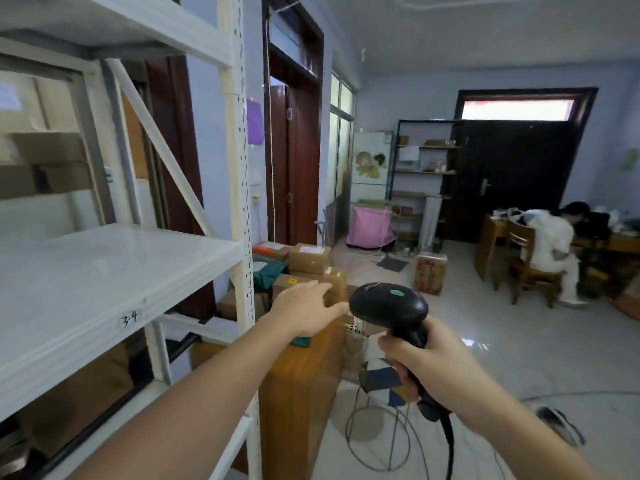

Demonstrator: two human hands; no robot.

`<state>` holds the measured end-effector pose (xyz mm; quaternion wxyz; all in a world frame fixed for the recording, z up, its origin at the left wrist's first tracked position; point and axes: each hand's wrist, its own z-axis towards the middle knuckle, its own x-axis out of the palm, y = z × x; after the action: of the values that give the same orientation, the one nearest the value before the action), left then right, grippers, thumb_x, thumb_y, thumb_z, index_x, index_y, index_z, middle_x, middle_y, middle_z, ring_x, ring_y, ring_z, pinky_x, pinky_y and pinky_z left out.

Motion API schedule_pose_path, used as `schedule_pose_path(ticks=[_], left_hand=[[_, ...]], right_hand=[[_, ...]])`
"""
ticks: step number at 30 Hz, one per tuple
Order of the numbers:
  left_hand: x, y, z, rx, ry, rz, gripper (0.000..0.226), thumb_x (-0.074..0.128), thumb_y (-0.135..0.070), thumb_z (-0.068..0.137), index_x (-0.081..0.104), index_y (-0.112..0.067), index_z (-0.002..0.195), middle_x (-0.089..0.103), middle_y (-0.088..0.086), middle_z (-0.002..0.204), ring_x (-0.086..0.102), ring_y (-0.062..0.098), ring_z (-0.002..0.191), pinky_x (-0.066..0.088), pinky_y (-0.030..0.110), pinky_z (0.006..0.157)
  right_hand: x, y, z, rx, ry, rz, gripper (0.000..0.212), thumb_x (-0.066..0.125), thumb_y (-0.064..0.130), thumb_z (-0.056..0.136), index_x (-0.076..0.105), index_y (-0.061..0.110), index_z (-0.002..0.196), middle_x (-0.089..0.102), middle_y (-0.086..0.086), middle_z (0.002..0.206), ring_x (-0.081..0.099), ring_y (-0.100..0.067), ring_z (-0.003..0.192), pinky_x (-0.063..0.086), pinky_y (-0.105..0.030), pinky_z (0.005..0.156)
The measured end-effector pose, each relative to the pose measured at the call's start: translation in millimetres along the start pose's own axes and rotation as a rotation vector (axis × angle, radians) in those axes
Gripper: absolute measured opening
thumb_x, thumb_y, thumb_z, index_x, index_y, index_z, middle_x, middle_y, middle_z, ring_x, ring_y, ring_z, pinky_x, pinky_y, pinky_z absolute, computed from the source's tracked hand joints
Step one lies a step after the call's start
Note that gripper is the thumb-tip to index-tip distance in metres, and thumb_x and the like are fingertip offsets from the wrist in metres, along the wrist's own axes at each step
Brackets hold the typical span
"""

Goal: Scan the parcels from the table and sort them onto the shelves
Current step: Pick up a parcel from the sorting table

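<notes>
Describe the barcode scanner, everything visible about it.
The barcode scanner is a black, pistol-shaped handheld of glossy plastic, with a green sticker on top of its rounded head. The right hand grips its handle, head raised and aimed away from the camera. A dark cable hangs from its base. The left hand reaches past it, apart.

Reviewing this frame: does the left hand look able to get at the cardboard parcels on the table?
Probably yes. The left hand is open and stretched toward the cardboard parcels, with nothing visible between them. The right hand holds the scanner off to the side.
</notes>
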<state>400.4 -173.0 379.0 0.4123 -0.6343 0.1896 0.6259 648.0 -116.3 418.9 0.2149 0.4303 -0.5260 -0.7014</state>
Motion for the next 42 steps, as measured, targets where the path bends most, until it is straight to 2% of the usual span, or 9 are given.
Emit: schedule_pose_path(ticks=[6,10,16,21,25,32,35,38,42], left_hand=[[26,16,77,-0.012,0.031,0.020,0.080,0.041,-0.075,0.098,0.034,-0.029,0.162,0.037,0.001,0.168,0.037,0.028,0.152,0.038,0.052,0.120],[39,30,141,-0.020,0.057,0.046,0.078,0.041,-0.071,0.101,0.031,-0.027,0.164,0.031,0.001,0.171,0.031,0.027,0.156,0.033,0.051,0.124],[63,44,228,-0.021,0.082,0.066,0.082,0.037,-0.075,0.099,0.030,-0.027,0.164,0.028,0.001,0.172,0.026,0.026,0.158,0.029,0.050,0.126],[93,60,300,-0.072,0.098,0.093,0.080,0.036,-0.074,0.099,0.029,-0.028,0.164,0.026,-0.001,0.173,0.024,0.026,0.158,0.026,0.050,0.127],[115,79,355,-0.132,0.121,0.088,0.077,0.039,-0.069,0.099,0.030,-0.028,0.164,0.027,0.001,0.172,0.027,0.027,0.157,0.026,0.051,0.127],[141,120,424,-0.296,0.128,0.024,0.063,0.044,-0.062,0.101,0.043,-0.027,0.153,0.046,0.003,0.159,0.042,0.028,0.145,0.038,0.050,0.117],[150,139,439,-0.384,0.142,-0.023,0.081,0.039,-0.074,0.096,0.033,-0.027,0.162,0.034,0.000,0.168,0.031,0.027,0.153,0.029,0.050,0.124],[166,165,459,-0.469,0.087,-0.044,0.107,0.019,-0.089,0.072,0.034,-0.029,0.160,0.038,-0.002,0.164,0.034,0.025,0.151,0.031,0.049,0.122],[199,209,486,-0.563,0.065,-0.073,0.101,0.024,-0.088,0.077,0.037,-0.029,0.158,0.041,-0.002,0.162,0.037,0.025,0.148,0.033,0.050,0.121]], right_hand=[[-9,-24,82,0.011,0.009,-0.048,0.005,0.065,0.017,0.093,0.060,0.015,0.093,0.058,0.001,0.053,0.055,-0.014,0.045,0.049,-0.025,0.046],[-12,-41,144,0.012,0.018,-0.079,0.007,0.066,0.019,0.093,0.059,0.019,0.094,0.059,0.003,0.051,0.055,-0.011,0.043,0.049,-0.023,0.047],[-24,-66,232,0.036,-0.015,-0.099,0.008,0.068,0.025,0.091,0.062,0.027,0.095,0.063,0.002,0.064,0.061,-0.009,0.057,0.051,-0.025,0.060],[-33,-91,311,0.055,0.042,-0.084,0.009,0.068,0.024,0.090,0.062,0.026,0.097,0.065,0.005,0.060,0.062,-0.005,0.054,0.051,-0.023,0.058],[-39,-110,385,0.062,0.136,-0.085,0.007,0.066,0.022,0.093,0.061,0.020,0.097,0.062,0.001,0.053,0.059,-0.016,0.047,0.053,-0.029,0.050],[-46,-137,514,-0.027,0.308,-0.137,0.008,0.065,0.021,0.089,0.061,0.025,0.094,0.061,-0.002,0.059,0.059,-0.016,0.051,0.056,-0.046,0.059],[-38,-146,558,-0.061,0.342,-0.191,0.007,0.068,0.024,0.086,0.062,0.025,0.089,0.061,-0.001,0.059,0.060,-0.014,0.054,0.056,-0.047,0.064],[-22,-153,597,-0.041,0.442,-0.172,0.009,0.066,0.021,0.089,0.060,0.024,0.095,0.060,-0.002,0.057,0.060,-0.015,0.050,0.052,-0.034,0.052],[5,-163,639,-0.028,0.525,-0.154,0.010,0.062,0.019,0.092,0.056,0.023,0.085,0.056,-0.004,0.050,0.055,-0.019,0.045,0.048,-0.032,0.048]])
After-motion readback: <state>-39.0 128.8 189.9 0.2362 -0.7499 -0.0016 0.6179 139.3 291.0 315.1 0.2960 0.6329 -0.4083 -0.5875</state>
